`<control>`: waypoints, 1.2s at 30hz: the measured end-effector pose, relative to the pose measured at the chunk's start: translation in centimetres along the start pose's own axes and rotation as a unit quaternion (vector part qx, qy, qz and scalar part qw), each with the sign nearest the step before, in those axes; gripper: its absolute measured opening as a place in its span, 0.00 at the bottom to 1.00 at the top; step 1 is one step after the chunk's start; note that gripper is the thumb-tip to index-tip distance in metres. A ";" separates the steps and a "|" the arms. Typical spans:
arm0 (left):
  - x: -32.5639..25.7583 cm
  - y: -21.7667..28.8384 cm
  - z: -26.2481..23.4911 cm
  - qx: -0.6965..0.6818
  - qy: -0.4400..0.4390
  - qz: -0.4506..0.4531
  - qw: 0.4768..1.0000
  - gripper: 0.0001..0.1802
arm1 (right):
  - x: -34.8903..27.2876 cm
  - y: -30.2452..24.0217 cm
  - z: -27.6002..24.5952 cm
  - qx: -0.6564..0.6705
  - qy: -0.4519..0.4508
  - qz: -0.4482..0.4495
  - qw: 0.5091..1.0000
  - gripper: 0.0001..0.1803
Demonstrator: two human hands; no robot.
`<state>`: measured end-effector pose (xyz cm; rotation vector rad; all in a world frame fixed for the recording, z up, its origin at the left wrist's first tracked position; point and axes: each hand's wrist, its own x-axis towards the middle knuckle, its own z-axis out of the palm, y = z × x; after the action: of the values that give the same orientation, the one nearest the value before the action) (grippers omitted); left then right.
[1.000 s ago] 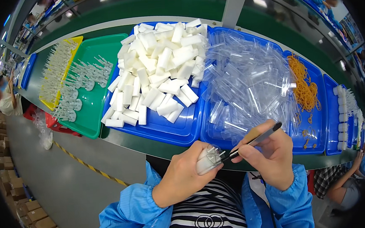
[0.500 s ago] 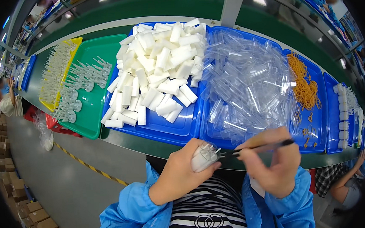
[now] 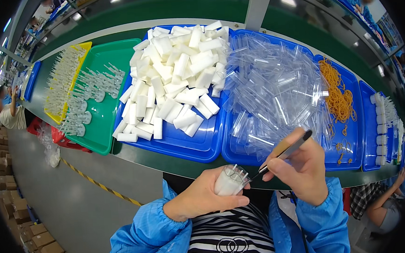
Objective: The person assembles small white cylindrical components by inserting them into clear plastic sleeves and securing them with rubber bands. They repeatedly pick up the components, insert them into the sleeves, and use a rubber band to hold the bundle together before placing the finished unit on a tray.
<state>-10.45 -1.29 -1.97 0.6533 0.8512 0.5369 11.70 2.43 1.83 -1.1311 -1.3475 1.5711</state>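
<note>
My left hand (image 3: 200, 197) wraps round a short white cylindrical piece (image 3: 226, 185) in front of my body. A clear rim and several thin white pins show at its upper end. My right hand (image 3: 301, 169) pinches dark tweezers (image 3: 286, 153) between thumb and fingers. Their narrow tips slant down to the left and reach the clear rim of the piece; whether they touch it I cannot tell. Beyond my hands, white foam-like blocks (image 3: 175, 76) fill a blue tray (image 3: 192, 148). Clear plastic tubes (image 3: 275, 88) are heaped beside them.
Orange rubber bands (image 3: 336, 91) lie in a blue tray on the right, with white pieces (image 3: 380, 128) beyond. At left, a green tray (image 3: 107, 138) and a yellow tray (image 3: 84, 52) hold pronged clear parts. People sit at both sides; boxes (image 3: 51, 252) stand lower left.
My right hand has turned, and the tweezers now slant more steeply, their rear end raised. The white piece has tilted slightly in my left hand, showing more of its pinned end.
</note>
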 end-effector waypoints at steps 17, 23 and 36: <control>0.0 -0.4 -0.2 0.044 0.038 0.017 0.998 0.22 | 0.1 -0.4 0.1 -0.058 0.018 -0.046 0.997 0.11; -0.1 -0.3 -0.2 0.038 0.034 0.003 0.999 0.22 | 0.8 -0.3 0.1 -0.032 0.017 -0.028 0.999 0.10; 0.4 -1.5 -0.5 0.115 0.044 0.072 0.990 0.26 | 0.3 -0.6 0.8 -0.315 -0.069 -0.216 0.921 0.12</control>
<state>-10.36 -1.96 -3.46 0.9127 0.9622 0.6063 10.85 2.60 2.39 -0.9840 -2.1224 0.9219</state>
